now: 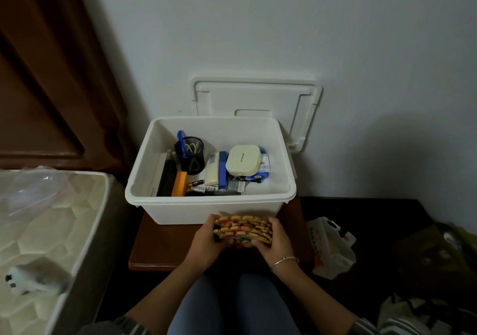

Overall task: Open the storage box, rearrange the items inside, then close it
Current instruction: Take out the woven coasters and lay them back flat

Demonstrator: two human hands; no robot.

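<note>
Above the knees (232,306), the left hand (204,244) and right hand (277,244) gripped a yellow-red woven bundle (242,228) from both sides, likely compacting it for the open box (206,201) just beyond. The lid (258,94) leaned against the wall, clear of the opening.

Blue denim jeans (232,306) cover both legs. Grey-and-white striped left sleeve (126,326) shows left of the jeans, matching right sleeve (362,326) to their right, both ending nr the elbows, forearms bare. Thin silver-tone bangle (284,261) w/ small clasp rings the wrist behind the right grip (277,241), above the jeans.
</note>
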